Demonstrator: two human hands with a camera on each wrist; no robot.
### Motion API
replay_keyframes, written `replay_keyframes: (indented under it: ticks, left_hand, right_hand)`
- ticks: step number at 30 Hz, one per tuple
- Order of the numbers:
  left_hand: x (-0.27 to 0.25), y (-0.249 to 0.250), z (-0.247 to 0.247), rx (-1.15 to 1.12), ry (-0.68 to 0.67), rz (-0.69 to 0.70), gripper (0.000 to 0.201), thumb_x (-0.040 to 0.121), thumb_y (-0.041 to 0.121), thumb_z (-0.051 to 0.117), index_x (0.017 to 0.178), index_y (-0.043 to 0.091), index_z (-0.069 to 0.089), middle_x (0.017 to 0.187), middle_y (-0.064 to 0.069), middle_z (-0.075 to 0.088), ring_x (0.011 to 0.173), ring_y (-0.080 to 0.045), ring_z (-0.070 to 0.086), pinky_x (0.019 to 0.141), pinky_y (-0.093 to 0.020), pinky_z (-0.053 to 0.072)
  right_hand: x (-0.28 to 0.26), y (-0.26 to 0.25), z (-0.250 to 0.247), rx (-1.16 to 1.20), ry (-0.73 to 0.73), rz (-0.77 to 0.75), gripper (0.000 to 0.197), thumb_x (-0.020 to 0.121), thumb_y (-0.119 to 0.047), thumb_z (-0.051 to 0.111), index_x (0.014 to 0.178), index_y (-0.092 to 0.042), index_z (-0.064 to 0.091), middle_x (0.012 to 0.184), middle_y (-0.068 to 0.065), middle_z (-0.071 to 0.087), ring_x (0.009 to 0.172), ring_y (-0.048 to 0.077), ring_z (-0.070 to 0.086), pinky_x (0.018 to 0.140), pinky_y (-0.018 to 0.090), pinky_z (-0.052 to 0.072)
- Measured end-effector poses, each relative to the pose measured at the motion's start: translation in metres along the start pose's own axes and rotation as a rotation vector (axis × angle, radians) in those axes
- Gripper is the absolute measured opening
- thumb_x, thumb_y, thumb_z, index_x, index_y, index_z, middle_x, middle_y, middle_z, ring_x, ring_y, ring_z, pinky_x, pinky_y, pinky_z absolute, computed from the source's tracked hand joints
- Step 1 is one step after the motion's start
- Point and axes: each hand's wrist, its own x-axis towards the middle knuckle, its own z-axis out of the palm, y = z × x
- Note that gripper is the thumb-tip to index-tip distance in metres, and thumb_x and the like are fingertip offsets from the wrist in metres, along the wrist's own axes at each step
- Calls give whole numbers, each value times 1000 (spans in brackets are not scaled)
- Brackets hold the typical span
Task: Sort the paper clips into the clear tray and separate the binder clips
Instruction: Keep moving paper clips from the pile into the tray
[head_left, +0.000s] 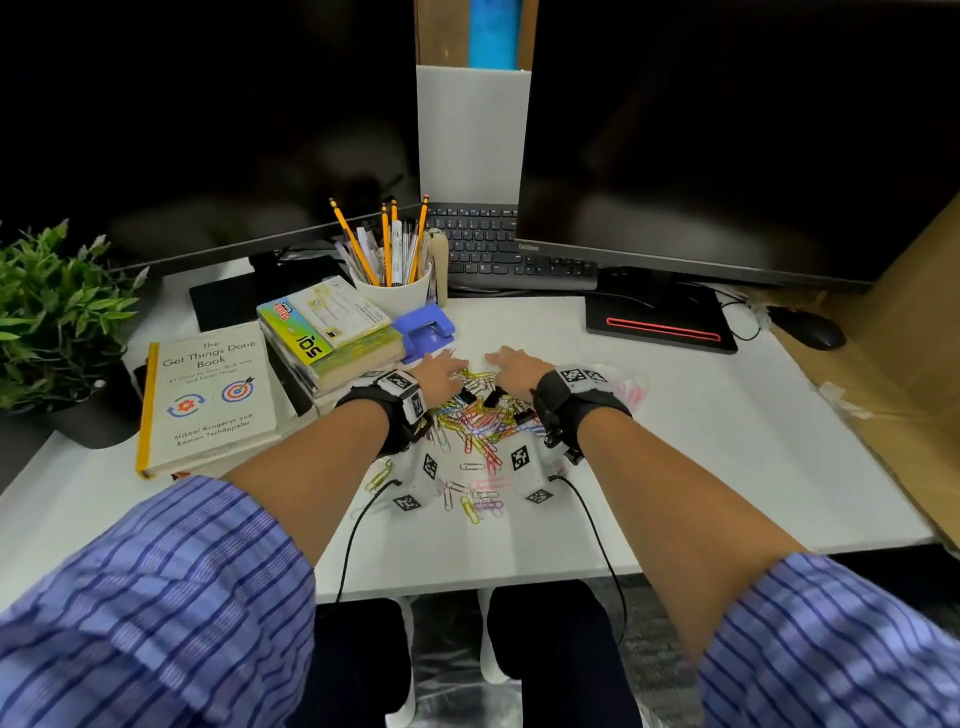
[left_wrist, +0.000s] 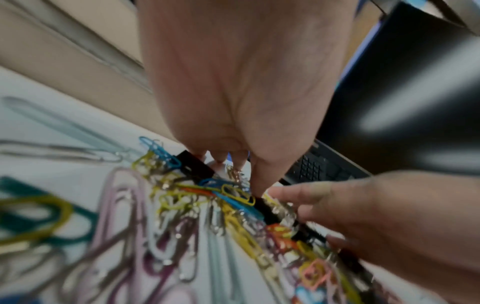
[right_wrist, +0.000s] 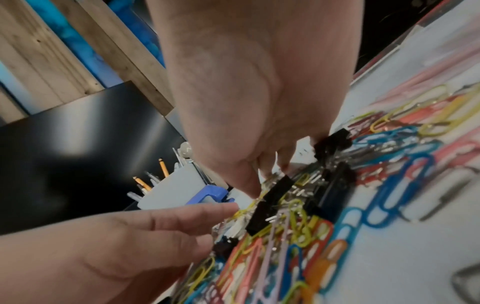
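Paper clips (head_left: 480, 423) lie in a mixed heap on the white tabletop (head_left: 701, 441), with black binder clips (head_left: 491, 399) among them. The left hand (head_left: 439, 371) and right hand (head_left: 514, 366) rest on the heap, fingers loose, holding nothing. Tangled clips could come along with a binder clip.

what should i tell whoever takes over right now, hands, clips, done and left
Left hand: fingers stretched out over the far edge of the pile, no grip on anything.
Right hand: likewise, fingers reaching down into the clips, holding nothing that shows.
Paper clips: a mixed coloured heap on the white desk between the wrists, with strays nearer the body.
Binder clips: black, still buried in the heap.
Clear tray: not clearly seen from any view.
Done: no sorting visible.
Left: pull out the binder clips, move the paper clips to the tray.
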Motion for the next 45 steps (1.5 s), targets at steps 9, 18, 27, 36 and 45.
replay_keyframes:
  ticks: [9, 18, 27, 36, 45]
  left_hand:
    - [-26, -11, -20, 61, -182, 53, 42, 98, 4, 43, 139, 12, 46, 153, -5, 34, 140, -21, 34, 111, -25, 26]
    - [-53, -41, -32, 194, -112, -132, 55, 88, 11, 60, 140, 17, 43, 141, -8, 47, 130, -23, 45, 106, -30, 36]
    - [-53, -56, 1, -226, 83, -145, 51, 80, -4, 65, 127, 7, 51, 104, -9, 50, 91, -17, 48, 71, -27, 47]
    - [-48, -69, 12, -350, 206, -102, 33, 79, 2, 72, 110, 0, 63, 74, 4, 48, 65, -8, 48, 61, -12, 39]
    - [-48, -70, 16, -404, 218, -70, 24, 76, 9, 76, 80, 17, 54, 70, 5, 44, 65, -10, 44, 59, -12, 36]
  right_hand:
    - [-34, 0, -3, -78, -24, -141, 42, 92, -24, 52, 134, -27, 53, 146, 0, 46, 132, 22, 44, 108, 30, 34]
    - [-57, -35, 25, 56, -12, -363, 44, 85, -20, 63, 129, -26, 59, 136, 2, 54, 121, 22, 51, 101, 29, 40]
    - [-56, -35, 34, 60, 134, -437, 27, 81, -12, 66, 108, -15, 70, 96, -3, 58, 99, 19, 56, 87, 28, 45]
    - [-51, -46, 47, 91, 104, -362, 31, 77, -29, 76, 99, -10, 66, 69, -13, 46, 75, 11, 50, 60, 19, 39]
    - [-48, -43, 45, 111, 87, -303, 22, 86, -23, 62, 98, -6, 69, 85, 0, 59, 81, 15, 55, 66, 25, 42]
